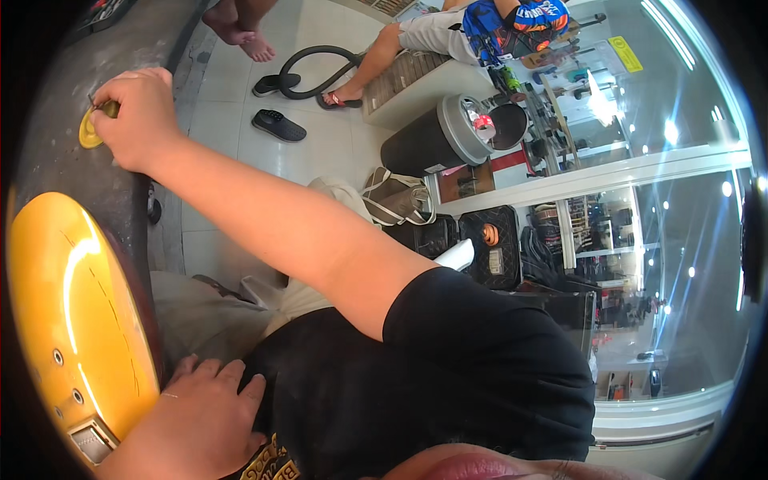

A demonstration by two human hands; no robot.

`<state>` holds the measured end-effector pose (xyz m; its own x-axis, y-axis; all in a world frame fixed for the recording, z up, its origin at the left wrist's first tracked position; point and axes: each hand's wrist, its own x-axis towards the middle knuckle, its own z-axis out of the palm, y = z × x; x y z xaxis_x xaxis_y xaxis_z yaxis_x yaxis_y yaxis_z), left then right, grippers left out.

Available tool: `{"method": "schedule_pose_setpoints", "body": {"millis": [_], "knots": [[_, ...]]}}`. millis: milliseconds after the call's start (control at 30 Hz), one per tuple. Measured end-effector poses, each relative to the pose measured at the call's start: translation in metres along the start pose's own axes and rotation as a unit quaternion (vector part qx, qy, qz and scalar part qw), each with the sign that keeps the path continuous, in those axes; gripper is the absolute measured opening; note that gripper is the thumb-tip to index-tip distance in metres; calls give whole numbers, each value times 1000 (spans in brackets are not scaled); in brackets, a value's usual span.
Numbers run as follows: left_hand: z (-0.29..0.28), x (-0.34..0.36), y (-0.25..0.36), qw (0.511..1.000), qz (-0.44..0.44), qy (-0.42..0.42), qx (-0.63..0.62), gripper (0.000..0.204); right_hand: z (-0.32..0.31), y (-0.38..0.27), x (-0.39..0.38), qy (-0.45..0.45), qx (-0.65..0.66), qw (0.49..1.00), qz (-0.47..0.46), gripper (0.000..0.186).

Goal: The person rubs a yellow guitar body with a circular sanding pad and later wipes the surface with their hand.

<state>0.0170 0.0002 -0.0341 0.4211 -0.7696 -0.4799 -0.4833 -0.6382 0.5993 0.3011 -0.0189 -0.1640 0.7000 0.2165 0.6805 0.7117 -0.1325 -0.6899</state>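
Note:
My right hand (pixel 138 112) reaches far out to the upper left over a grey worktop (pixel 56 160), its fingers closed on a small yellow tool (pixel 90 130) pressed against the surface. A glossy yellow guitar body (pixel 76 320) with small holes and a metal plate lies on the same worktop at the lower left. My left hand (pixel 200 420) lies flat with fingers spread on my black shirt (pixel 448 384), right beside the guitar body's edge, and holds nothing.
White floor tiles carry black shoes (pixel 278 125) and a black hose (pixel 320 68). A black bin with a grey lid (pixel 440 136) lies near a seated person (pixel 448 32). Someone's bare feet (pixel 240 32) stand at the top. Bags (pixel 396 200) and glass shelving sit to the right.

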Motion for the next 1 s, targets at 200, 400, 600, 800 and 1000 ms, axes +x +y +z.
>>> {"method": "schedule_pose_setpoints", "body": {"millis": [200, 400, 600, 800, 1000], "knots": [[-1, -3, 1, 1000, -2, 2, 8, 73, 4, 0, -1, 23, 17, 1000, 6, 8], [5, -4, -6, 1000, 11, 18, 14, 72, 3, 2, 0, 20, 19, 1000, 2, 9], [3, -4, -4, 1000, 5, 15, 10, 72, 0, 0, -1, 14, 17, 1000, 2, 10], [-6, -1, 1, 1000, -16, -17, -14, 72, -2, 1, 0, 18, 12, 1000, -2, 11], [-4, -4, 2, 1000, -11, -2, -8, 72, -1, -2, 0, 13, 18, 1000, 1, 12]]}}
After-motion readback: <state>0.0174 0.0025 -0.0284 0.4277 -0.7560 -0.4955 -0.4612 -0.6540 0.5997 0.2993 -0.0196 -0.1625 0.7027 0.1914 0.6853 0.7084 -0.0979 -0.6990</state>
